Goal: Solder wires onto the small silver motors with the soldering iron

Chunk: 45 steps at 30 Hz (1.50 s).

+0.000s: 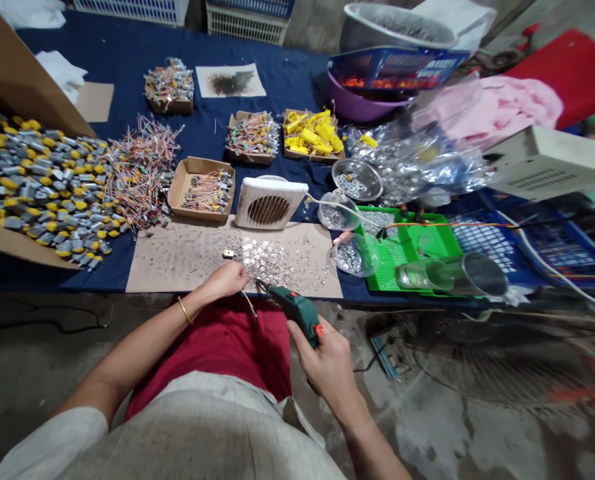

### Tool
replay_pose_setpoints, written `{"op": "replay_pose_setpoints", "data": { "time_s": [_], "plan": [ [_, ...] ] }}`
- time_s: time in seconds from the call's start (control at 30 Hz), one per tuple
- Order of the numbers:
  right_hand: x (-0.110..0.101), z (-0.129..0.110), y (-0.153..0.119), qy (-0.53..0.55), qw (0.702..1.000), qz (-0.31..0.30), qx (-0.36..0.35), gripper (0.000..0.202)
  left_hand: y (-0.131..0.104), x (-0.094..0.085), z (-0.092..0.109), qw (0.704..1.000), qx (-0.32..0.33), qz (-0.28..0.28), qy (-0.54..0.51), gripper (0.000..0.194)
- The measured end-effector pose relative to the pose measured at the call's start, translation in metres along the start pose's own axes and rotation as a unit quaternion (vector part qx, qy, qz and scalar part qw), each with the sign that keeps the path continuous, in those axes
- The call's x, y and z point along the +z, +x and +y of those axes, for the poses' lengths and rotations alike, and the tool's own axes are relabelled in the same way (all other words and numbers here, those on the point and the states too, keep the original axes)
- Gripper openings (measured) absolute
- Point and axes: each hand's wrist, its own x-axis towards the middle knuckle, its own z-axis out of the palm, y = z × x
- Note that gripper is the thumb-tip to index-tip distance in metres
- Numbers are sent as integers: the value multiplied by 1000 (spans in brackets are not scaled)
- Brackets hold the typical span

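My left hand [231,279] is closed in a pinch over the near edge of a cardboard sheet [177,263]. Thin wires [250,304] hang out below its fingers; whatever they are attached to is hidden in the grip. Just beyond the knuckles is a small motor [228,254] with a yellow end. My right hand [331,360] is wrapped round the handle of a green power screwdriver [297,308]. The tool's dark tip points left, close to my left fingers. Small shiny washers [264,257] lie scattered on the sheet.
A white square fan [271,204] stands behind the washers. To its left are a box of wired motors [202,193] and a large motor pile [42,187]. Yellow parts [313,132] fill another box. Bowls [354,257] and a green tray [390,267] lie right.
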Motion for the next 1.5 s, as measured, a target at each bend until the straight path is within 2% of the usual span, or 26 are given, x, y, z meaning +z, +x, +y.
{"op": "replay_pose_setpoints", "data": {
  "time_s": [0.13,0.27,0.4,0.5,0.77,1.33,1.5],
  "plan": [
    [-11,-12,5,2,1000,-10,17,38,1,-1,1,1000,-2,-9,-2,18],
    [-18,-1,-6,21,993,52,103,46,1,-2,3,1000,-14,-10,4,17],
    [-12,13,-22,65,974,84,201,54,0,-4,3,999,-17,-24,-21,16],
    [-6,15,-27,95,961,92,244,58,-1,-5,3,999,-21,-29,-36,15],
    [-7,16,-26,106,960,109,234,58,0,-6,4,997,-31,-42,-52,14],
    [-8,11,-19,140,954,96,248,59,-1,-9,10,995,-46,-56,-65,16],
    [-10,19,-26,135,953,104,250,58,-13,-13,-5,986,-75,-26,-149,13]
  ]
}}
